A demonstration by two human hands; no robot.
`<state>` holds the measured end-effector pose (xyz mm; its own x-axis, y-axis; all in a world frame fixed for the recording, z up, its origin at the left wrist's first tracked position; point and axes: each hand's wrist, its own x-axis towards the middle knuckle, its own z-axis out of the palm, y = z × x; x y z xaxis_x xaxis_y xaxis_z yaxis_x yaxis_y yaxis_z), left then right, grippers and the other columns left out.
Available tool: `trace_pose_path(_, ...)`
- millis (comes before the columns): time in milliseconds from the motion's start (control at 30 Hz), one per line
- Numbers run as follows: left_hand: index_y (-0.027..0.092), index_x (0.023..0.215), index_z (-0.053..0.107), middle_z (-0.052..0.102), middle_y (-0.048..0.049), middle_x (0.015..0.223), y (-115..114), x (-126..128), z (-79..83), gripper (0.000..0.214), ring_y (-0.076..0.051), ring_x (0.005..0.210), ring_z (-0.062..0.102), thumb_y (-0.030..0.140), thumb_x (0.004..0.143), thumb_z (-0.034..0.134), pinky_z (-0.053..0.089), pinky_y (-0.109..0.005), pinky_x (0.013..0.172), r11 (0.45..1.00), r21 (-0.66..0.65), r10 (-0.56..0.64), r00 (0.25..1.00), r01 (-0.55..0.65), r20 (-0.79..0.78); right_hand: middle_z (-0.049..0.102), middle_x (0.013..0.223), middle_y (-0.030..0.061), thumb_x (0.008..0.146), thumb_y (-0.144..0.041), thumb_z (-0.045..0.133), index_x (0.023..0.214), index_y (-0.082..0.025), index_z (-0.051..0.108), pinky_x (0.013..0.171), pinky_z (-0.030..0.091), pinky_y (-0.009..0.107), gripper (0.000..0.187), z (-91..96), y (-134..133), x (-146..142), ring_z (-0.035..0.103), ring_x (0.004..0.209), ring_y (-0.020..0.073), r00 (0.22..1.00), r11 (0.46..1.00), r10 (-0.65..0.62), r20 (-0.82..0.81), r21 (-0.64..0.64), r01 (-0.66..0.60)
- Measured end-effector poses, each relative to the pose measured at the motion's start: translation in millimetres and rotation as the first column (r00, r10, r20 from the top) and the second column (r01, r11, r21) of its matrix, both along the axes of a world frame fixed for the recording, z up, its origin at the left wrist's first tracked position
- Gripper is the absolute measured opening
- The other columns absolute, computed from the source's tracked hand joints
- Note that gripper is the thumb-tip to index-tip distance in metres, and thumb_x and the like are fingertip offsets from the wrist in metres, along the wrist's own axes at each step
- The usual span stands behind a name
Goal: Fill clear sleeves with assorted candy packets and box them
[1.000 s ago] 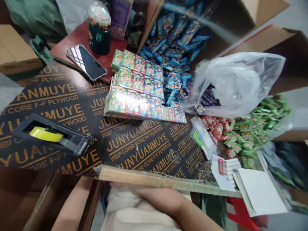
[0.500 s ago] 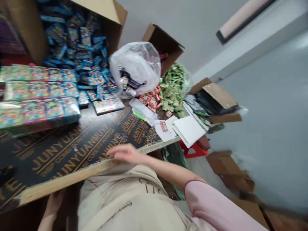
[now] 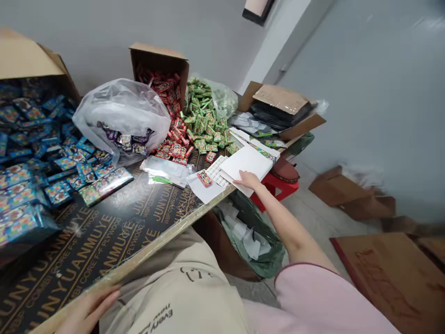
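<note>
My right hand reaches out to the right end of the printed plywood tabletop. Its fingers rest on the near edge of a stack of white sheets; I cannot see whether they grip it. Just left of the stack lie a white sticker sheet and a small red packet. My left hand sits at the near edge of the tabletop with its fingers stretched out, holding nothing.
Blue packets spill from a cardboard box at the left. A clear plastic bag holds purple packets. Red packets and green packets are heaped behind. Cardboard boxes lie on the floor; a green bag hangs under the table.
My view has swung far to the right. My right hand has come up from below the table edge and stretched out to the white sheets. The left hand rose to the near edge.
</note>
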<state>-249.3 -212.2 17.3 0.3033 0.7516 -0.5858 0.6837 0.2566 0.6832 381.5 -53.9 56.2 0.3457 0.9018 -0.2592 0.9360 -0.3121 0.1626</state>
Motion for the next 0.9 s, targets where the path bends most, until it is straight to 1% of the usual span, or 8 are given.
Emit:
trace_pose_path(100,0.025,0.117,0.07,0.067,-0.0046,0.125,43.0,58.6,51.0,0.058,-0.031,0.121,0.058,0.065,0.078,0.055,0.04,-0.042,0.109,0.992,-0.011,-0.118,0.977,0.122,0.18,0.068,0.111,0.0201,0.082,-0.049,0.065,0.113,-0.011,0.062,0.084,0.044,0.031,0.05,10.3,6.9,7.4,0.064,0.101,0.0291,0.999,0.999,0.02,-0.028,0.031,-0.019)
trace_pose_path(233,0.022,0.122,0.066,0.072,-0.0082,0.113,101.1,137.4,103.4,0.058,-0.028,0.11,0.064,0.06,0.079,0.062,0.046,-0.041,0.102,0.94,-0.057,-0.279,0.854,0.336,0.439,0.068,0.105,0.0249,0.097,-0.031,0.04,0.107,-0.005,0.065,0.078,0.043,0.031,0.038,63.6,8.9,32.7,0.064,0.097,0.029,0.997,0.976,-0.069,0.022,0.208,0.063)
trace_pose_path(400,0.015,0.115,0.067,0.071,-0.0157,0.11,175.5,232.6,127.6,0.061,-0.028,0.1,0.068,0.062,0.078,0.063,0.051,-0.041,0.09,0.948,-0.117,-0.137,0.709,0.297,0.692,0.07,0.084,0.0225,0.095,-0.023,0.035,0.101,-0.005,0.066,0.064,0.038,0.032,0.036,144.0,-41.5,28.8,0.064,0.076,0.0285,0.943,0.649,-0.297,0.152,0.756,0.083)
trace_pose_path(500,0.013,0.116,0.064,0.066,-0.0188,0.12,212.0,293.3,132.6,0.077,-0.032,0.103,0.066,0.077,0.076,0.048,0.054,-0.044,0.082,0.919,-0.3,0.1,0.588,0.254,0.803,0.07,0.073,0.013,0.091,-0.018,0.041,0.096,-0.013,0.069,0.06,0.038,0.03,0.029,147.1,-96.9,-37.3,0.063,0.066,0.0232,0.968,0.68,0.121,0.22,0.692,-0.243)
trace_pose_path(667,0.009,0.116,0.062,0.073,-0.0156,0.101,238.6,352.3,124.4,0.064,-0.025,0.077,0.069,0.044,0.064,0.077,0.054,-0.036,0.072,0.911,-0.302,0.056,0.643,0.28,0.764,0.074,0.091,0.0102,0.097,-0.025,0.038,0.104,-0.019,0.069,0.075,0.049,0.031,0.032,82.8,-153.2,-142.7,0.068,0.079,0.02,0.681,0.595,0.718,-0.143,0.634,-0.494)
trace_pose_path(767,0.013,0.126,0.058,0.074,-0.0107,0.1,229.6,345.3,117.6,0.078,-0.022,0.071,0.068,0.017,0.052,0.08,0.052,-0.031,0.068,0.953,-0.125,-0.082,0.636,0.275,0.767,0.065,0.124,0.0116,0.093,-0.059,0.037,0.116,-0.026,0.065,0.105,0.04,0.048,0.049,52.0,-129.7,-132.4,0.056,0.123,0.0272,0.653,0.683,0.616,-0.44,0.712,-0.164)
trace_pose_path(833,0.016,0.13,0.057,0.073,-0.0092,0.106,214.0,328.0,119.1,0.078,-0.023,0.079,0.069,0.017,0.054,0.078,0.052,-0.031,0.071,0.962,-0.003,-0.17,0.603,0.275,0.78,0.06,0.132,0.0137,0.085,-0.072,0.039,0.125,-0.024,0.058,0.109,0.036,0.05,0.066,44.2,-95.3,-102.4,0.051,0.129,0.0271,0.65,0.611,0.387,-0.654,0.71,0.351)
trace_pose_path(900,0.019,0.129,0.059,0.071,-0.0082,0.113,193.8,305.0,123.7,0.069,-0.026,0.094,0.067,0.021,0.062,0.076,0.052,-0.033,0.08,0.959,0.117,-0.252,0.585,0.259,0.771,0.063,0.127,0.014,0.082,-0.074,0.043,0.122,-0.023,0.057,0.101,0.046,0.049,0.067,44.5,-58.5,-70.3,0.058,0.121,0.0266,0.396,0.553,0.305,-0.866,0.5,0.667)
